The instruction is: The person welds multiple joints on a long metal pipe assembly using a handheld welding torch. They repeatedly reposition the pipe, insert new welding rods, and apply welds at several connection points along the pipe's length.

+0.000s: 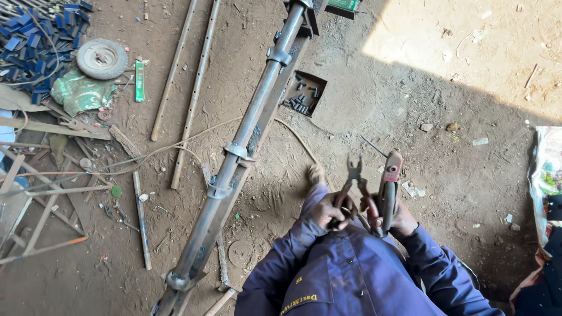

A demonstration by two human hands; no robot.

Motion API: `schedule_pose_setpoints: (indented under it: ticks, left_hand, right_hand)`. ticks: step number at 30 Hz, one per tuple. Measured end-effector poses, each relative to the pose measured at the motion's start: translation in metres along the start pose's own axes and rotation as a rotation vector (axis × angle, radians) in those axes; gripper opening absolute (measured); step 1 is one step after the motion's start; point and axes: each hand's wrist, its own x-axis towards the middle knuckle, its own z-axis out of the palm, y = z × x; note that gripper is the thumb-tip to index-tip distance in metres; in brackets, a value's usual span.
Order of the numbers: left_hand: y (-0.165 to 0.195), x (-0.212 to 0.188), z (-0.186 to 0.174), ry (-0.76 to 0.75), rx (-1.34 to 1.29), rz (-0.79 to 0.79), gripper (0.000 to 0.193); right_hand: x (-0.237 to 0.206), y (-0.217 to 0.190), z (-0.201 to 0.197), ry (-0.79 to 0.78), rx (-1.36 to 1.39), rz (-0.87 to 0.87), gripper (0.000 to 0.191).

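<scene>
Standing beside the long pipe on the dirt, the person is gripping pliers with left hand fingers curled shut and an electrode holder in the closed right hand, neither tool touching the pipe yet.

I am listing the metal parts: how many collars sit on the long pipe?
4 on the pipe: near the top, at the middle, just below that, and at the bottom. More may lie beyond the frame.

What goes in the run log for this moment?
left hand: grips pliers | right hand: grips electrode holder | long pipe: on dirt floor
</scene>
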Motion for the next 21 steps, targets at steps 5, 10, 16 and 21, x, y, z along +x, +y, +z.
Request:
schedule_pose_setpoints:
  ticks: [5, 10, 16, 21]
  left_hand:
    - [0.044, 0.038, -0.023, -0.043, 0.721, 0.059, 0.03]
    - [0.129, 0.087, -0.067, 0.586, 0.994, 0.08, 0.018]
    - [0.229, 0.142, -0.118, 1.001, 1.812, 0.507, 0.021]
    - [0.257, 0.185, -0.133, 1.02, 1.853, 0.008, 0.028]
  right_hand:
    - [0.024, -0.016, -0.022, 0.013, 0.084, 0.046, 0.077]
    - [0.05, -0.036, -0.037, 0.057, 0.102, -0.02, 0.081]
    - [0.069, -0.059, -0.047, 0.116, 0.241, -0.029, 0.078]
    - [0.068, -0.044, -0.066, 0.311, 0.25, -0.003, 0.095]
